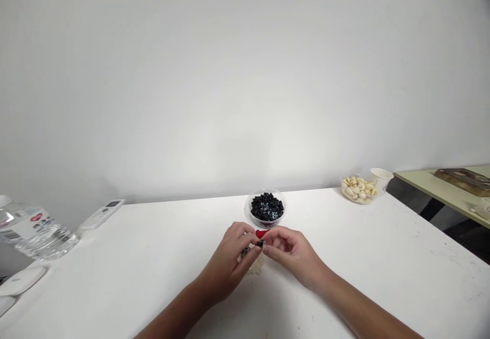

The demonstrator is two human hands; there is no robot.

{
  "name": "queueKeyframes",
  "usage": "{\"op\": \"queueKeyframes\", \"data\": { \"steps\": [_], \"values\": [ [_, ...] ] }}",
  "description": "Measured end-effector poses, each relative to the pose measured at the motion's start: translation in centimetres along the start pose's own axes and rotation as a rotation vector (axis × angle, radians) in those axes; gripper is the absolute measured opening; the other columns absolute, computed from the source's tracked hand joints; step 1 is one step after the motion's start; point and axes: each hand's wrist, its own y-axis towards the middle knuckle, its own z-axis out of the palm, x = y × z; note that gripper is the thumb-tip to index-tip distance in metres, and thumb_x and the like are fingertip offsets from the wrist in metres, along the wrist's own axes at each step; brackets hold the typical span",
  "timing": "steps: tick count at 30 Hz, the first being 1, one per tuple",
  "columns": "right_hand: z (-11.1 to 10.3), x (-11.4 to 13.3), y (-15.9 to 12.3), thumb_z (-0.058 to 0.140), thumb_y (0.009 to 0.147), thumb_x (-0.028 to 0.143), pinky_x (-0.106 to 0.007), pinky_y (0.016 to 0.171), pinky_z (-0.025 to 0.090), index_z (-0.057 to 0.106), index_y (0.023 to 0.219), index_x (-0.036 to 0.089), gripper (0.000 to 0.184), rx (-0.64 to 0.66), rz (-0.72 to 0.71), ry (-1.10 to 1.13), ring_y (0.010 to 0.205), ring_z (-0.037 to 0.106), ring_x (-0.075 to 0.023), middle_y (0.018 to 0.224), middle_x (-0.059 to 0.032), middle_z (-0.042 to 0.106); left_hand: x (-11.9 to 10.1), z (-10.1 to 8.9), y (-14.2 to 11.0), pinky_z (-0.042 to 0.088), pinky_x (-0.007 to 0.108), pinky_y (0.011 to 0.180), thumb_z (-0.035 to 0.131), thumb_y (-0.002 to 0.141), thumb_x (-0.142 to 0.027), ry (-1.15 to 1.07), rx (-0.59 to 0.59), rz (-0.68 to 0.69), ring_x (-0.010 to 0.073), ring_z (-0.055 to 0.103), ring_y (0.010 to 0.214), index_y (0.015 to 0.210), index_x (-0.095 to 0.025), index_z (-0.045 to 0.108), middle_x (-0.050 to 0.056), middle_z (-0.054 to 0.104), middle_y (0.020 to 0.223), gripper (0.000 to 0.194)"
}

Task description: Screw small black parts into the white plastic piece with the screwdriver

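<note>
Head-worn view, looking forward and down across a white table (367,272)

Small dark piece (261,244) — pinched between fingers (253,239) of both hands, red object (262,234) just behind

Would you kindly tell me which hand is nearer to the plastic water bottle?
Left: the left hand is nearer, to the right of the water bottle. The right hand lies farther right, beyond the left hand.
</note>
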Motion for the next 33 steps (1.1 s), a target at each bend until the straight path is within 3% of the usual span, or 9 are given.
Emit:
{"op": "queueKeyframes", "data": {
  "steps": [5,9,14,17,21,26,31,33],
  "values": [
    [-0.2,0.0,0.2,0.077,0.089,0.050,-0.027,0.058,0.033,0.073,0.098,0.017,0.034,-0.036,0.019,0.035,0.065,0.045,-0.0131,0.071,0.0010,0.054,-0.5,-0.2,-0.1,0.043,0.039,0.098,0.051,0.103,-0.029,0.005,0.013,0.007,0.0234,0.053,0.109,0.109,-0.025,0.062,0.007,0.060,0.114,0.013],
    [-0.9,-0.3,0.5,0.076,0.088,0.052,-0.026,0.055,0.040,0.067,0.093,0.016,0.037,-0.107,0.026,0.112,0.060,0.049,-0.0137,0.068,-0.0004,0.059,-0.4,-0.6,-0.3,0.044,0.039,0.096,0.046,0.098,-0.022,-0.030,0.022,0.032,0.0240,0.052,0.106,0.115,-0.024,0.056,0.007,0.058,0.113,0.020],
    [-1.8,-0.4,1.1,0.071,0.089,0.040,-0.026,0.056,0.044,0.062,0.089,0.016,0.025,-0.095,-0.001,0.158,0.065,0.057,-0.0148,0.084,-0.0072,0.072,0.2,-0.7,-0.2,0.044,0.032,0.079,0.049,0.077,-0.008,0.018,-0.005,-0.057,0.0206,0.047,0.089,0.102,-0.022,0.048,0.003,0.053,0.100,0.029],
    [-1.9,-0.3,1.2,0.068,0.089,0.033,-0.026,0.058,0.045,0.057,0.087,0.018,0.019,-0.055,0.010,0.191,0.068,0.062,-0.0162,0.088,-0.0099,0.076,0.6,-0.4,-0.1,0.039,0.028,0.068,0.049,0.081,-0.009,0.028,-0.021,-0.145,0.0182,0.043,0.080,0.098,-0.023,0.046,0.001,0.050,0.093,0.022],
    [-1.9,-0.4,1.2,0.070,0.086,0.031,-0.025,0.057,0.044,0.054,0.086,0.018,0.020,-0.032,0.038,0.174,0.064,0.064,-0.0161,0.081,-0.0088,0.076,0.8,-0.4,0.2,0.040,0.029,0.072,0.048,0.095,-0.017,0.019,-0.050,-0.173,0.0172,0.046,0.081,0.096,-0.022,0.048,0.000,0.051,0.091,0.004],
    [-2.0,-1.0,1.3,0.071,0.086,0.033,-0.024,0.055,0.043,0.055,0.086,0.019,0.022,-0.012,0.062,0.140,0.061,0.061,-0.0141,0.080,-0.0067,0.076,0.3,-0.9,0.5,0.042,0.031,0.076,0.044,0.104,-0.029,0.031,-0.030,-0.159,0.0176,0.052,0.085,0.094,-0.020,0.055,0.002,0.056,0.096,0.018],
    [-2.2,-1.2,1.3,0.071,0.088,0.036,-0.024,0.055,0.043,0.055,0.087,0.019,0.024,-0.004,0.047,0.141,0.061,0.061,-0.0142,0.081,-0.0063,0.075,-0.2,-1.3,0.4,0.046,0.032,0.082,0.059,0.096,-0.030,0.065,0.045,-0.073,0.0201,0.056,0.094,0.106,-0.023,0.061,0.005,0.059,0.107,0.012],
    [-2.2,-1.3,1.4,0.072,0.088,0.038,-0.024,0.054,0.043,0.055,0.087,0.019,0.025,-0.010,0.047,0.157,0.059,0.059,-0.0134,0.081,-0.0064,0.075,-0.2,-1.5,0.3,0.047,0.034,0.085,0.066,0.088,-0.024,0.072,0.082,-0.038,0.0217,0.057,0.099,0.111,-0.024,0.062,0.005,0.061,0.112,0.023]
  ]
}}
